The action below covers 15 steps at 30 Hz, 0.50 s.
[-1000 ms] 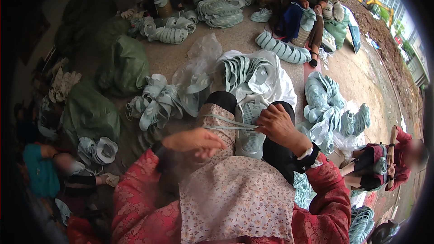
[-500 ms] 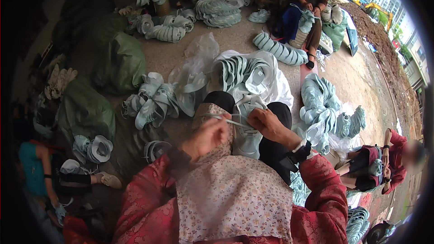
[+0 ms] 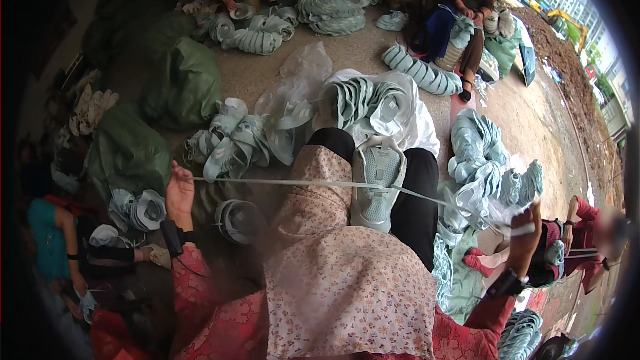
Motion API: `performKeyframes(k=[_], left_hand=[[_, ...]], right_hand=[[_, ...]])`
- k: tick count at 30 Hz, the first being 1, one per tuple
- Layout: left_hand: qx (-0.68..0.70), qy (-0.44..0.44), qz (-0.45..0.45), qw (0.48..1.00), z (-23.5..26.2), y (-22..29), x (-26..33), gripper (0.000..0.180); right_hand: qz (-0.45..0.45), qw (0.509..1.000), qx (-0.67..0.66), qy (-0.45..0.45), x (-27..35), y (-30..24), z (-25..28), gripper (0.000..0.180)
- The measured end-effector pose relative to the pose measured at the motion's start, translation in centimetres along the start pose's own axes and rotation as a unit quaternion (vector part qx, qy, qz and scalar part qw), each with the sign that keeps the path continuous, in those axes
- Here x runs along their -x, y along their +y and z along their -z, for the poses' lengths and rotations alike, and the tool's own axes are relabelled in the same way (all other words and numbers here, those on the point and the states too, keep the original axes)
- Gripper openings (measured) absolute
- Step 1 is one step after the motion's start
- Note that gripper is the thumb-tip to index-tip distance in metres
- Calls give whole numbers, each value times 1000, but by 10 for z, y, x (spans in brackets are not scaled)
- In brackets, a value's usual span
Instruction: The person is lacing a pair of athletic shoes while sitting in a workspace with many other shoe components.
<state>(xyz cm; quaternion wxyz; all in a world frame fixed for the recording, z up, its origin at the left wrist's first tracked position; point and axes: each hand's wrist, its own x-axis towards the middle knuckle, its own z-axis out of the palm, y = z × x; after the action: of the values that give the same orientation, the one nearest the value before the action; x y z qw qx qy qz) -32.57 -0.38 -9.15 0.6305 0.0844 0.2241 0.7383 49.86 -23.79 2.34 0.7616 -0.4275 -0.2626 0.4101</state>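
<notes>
A pale blue-green shoe upper (image 3: 379,177) rests between my knees at the edge of a floral apron (image 3: 347,287). A light shoelace (image 3: 280,182) runs through its lower eyelets and stretches out taut to both sides. Far out to the left, my left hand (image 3: 180,193) pinches one end of the lace. My right hand (image 3: 525,240), out to the right and somewhat blurred, is closed on the other part, where pale loose lace shows by the fingers. Both hands are well apart from the upper.
Stacked shoe uppers lie on white plastic (image 3: 417,110) ahead of my knees. More uppers pile up left (image 3: 230,137) and right (image 3: 477,153). Green sacks (image 3: 127,160) stand at left. Several people sit nearby, one at the far right handling an upper (image 3: 461,32).
Both hands have moved from close over the upper to far out on either side, drawing the shoelace out long and straight. The upper is now uncovered.
</notes>
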Motion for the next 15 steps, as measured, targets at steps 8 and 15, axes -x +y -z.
performKeyframes(k=[8,15], left_hand=[[-2,-101,-9,995,36,52,-5,24],[-577,-98,-63,808,-114,-75,14,17]], right_hand=[[149,536,827,83,22,52,87,18],[-132,898,351,-230,2,111,-164,17]])
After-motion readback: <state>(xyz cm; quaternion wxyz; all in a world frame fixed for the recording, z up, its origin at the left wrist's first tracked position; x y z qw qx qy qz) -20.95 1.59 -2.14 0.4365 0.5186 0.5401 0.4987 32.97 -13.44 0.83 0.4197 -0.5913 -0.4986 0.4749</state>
